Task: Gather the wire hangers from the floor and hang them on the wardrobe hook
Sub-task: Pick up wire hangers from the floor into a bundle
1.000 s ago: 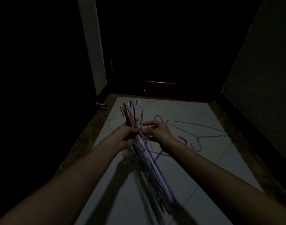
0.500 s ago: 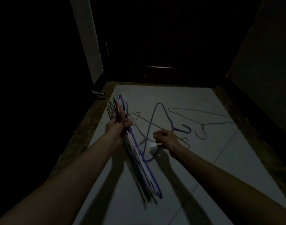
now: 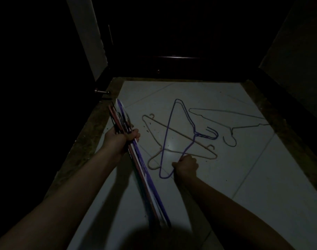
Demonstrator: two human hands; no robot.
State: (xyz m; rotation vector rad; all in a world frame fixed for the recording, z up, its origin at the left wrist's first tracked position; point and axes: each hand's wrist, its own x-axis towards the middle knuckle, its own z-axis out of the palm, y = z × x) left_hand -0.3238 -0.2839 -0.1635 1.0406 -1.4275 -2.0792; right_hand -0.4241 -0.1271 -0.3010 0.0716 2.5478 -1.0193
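My left hand [image 3: 120,138] grips a bundle of several coloured wire hangers [image 3: 147,179], held upright-slanted over the white tiled floor [image 3: 262,177]. My right hand [image 3: 185,166] is low at the floor and pinches the lower side of a purple hanger [image 3: 172,123]. This purple hanger lies across a tan hanger [image 3: 174,132]. A grey hanger [image 3: 231,114] lies flat further right. No wardrobe hook shows in the dark scene.
A dark wooden door or wardrobe base [image 3: 181,65] closes the far end. A small metal door stop [image 3: 102,92] sticks out at the left floor edge. Dark walls flank the narrow floor strip on both sides.
My right hand left the bundle and dropped to the floor, taking hold of the purple hanger. My left hand carried the bundle leftward.
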